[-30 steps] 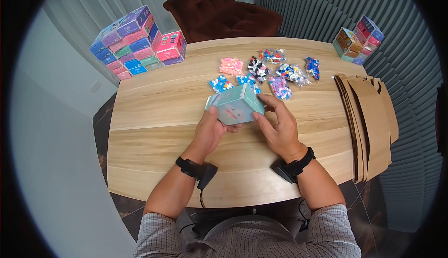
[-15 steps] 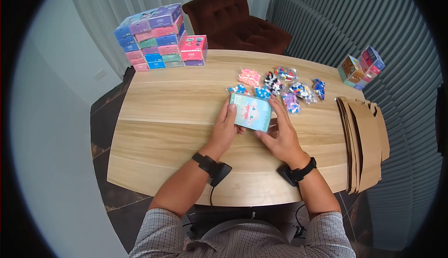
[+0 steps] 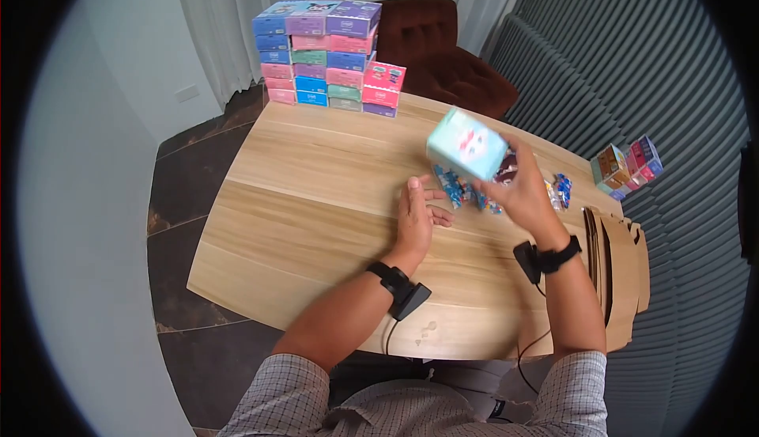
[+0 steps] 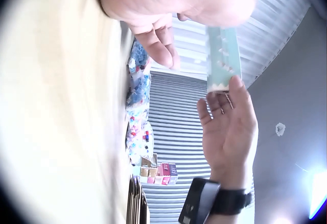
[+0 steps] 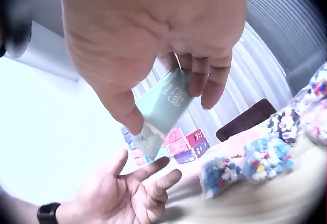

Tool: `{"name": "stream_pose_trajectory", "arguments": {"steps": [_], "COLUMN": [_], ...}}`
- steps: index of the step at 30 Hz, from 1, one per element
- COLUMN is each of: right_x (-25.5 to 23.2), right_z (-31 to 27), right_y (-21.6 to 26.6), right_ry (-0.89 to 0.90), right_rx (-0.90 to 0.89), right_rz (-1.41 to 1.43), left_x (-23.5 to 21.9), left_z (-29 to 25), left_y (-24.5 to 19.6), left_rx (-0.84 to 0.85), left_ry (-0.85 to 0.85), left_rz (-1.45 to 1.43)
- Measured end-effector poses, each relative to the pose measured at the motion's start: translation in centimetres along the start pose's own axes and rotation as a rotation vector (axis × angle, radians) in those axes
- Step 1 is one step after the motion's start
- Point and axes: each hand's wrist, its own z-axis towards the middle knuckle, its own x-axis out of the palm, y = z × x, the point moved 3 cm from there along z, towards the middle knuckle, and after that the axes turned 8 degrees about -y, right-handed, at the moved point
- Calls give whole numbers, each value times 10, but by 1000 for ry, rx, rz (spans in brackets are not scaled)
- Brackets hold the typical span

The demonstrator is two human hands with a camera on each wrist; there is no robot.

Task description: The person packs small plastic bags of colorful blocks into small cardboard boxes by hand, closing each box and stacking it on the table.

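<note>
Above the table [image 3: 308, 192], the box [image 3: 465, 146] is held raised and tilted by the right hand [image 3: 526, 193]. The grasp is by the thumb on one side and the fingers on the opposite side, as confirmed in the right wrist view. The box is pale teal, with a pink and white print on the face seen from the head; the print is blurred. The left hand [image 3: 417, 217] is released, palm turned inward and fingers extended, positioned near the box on its lower left.

Bags [image 3: 450, 187] of small coloured pieces lie on the table below the box and right hand, which partly hide them. A stack [image 3: 320, 57] of coloured boxes stands at the far left of the table. At the far right edge is a smaller box group [image 3: 624, 168], with flat cardboard [image 3: 621, 275] nearer the person. A reddish-brown chair [image 3: 419, 37] stands beyond the table.
</note>
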Motion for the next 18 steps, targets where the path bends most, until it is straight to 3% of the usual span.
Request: {"name": "stream_pose_trajectory", "arguments": {"steps": [3, 6, 11, 13, 18], "right_x": [32, 77, 139, 156, 177], "right_z": [47, 107, 174, 180, 187], "right_y": [20, -2, -20, -15, -9], "right_ry": [-127, -219, -216, -351, -258], "right_rx": [69, -15, 142, 138, 205], "right_rz": [69, -27, -40, -80, -64], "left_x": [-4, -3, -1, 0, 2], "left_z": [4, 4, 2, 1, -2], "left_y": [5, 7, 2, 2, -1], "left_rx": [36, 47, 1, 9, 28], "left_ry": [-31, -48, -39, -45, -29], "left_rz": [57, 66, 65, 67, 169]}}
